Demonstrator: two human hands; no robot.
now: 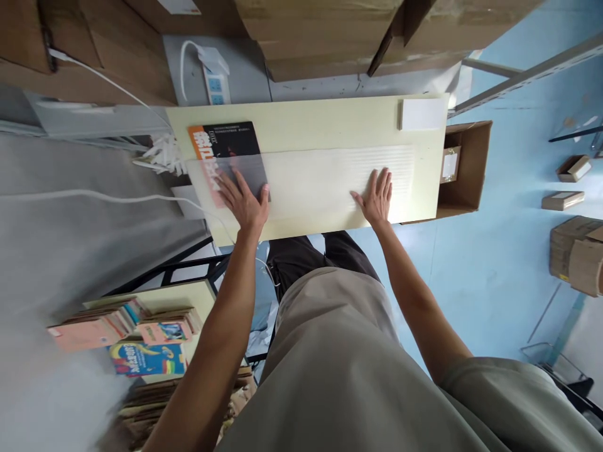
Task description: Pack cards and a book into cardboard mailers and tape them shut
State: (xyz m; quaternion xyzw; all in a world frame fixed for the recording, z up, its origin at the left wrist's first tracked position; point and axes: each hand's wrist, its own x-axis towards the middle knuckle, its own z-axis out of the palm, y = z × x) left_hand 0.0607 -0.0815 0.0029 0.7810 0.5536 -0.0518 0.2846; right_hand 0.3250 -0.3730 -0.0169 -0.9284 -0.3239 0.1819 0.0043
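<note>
A long translucent plastic sheet (311, 179) lies flat along the front of the pale yellow table (330, 122), with fine ribbed lines at its right end. Its left end covers the lower part of a black book (233, 138) with an orange strip and white lettering. My left hand (245, 202) rests on the sheet over the book, fingers spread. Farther right, my right hand (377, 199) is flat on the ribbed end of the sheet, with the thumb held out. Neither hand grips anything.
A white stack of paper or labels (423, 114) sits at the table's back right corner. Beyond the right edge is an open cardboard box (464, 169). A power strip (215, 85) and large cartons (320, 41) stand behind. Books (87, 333) lie on a lower-left surface.
</note>
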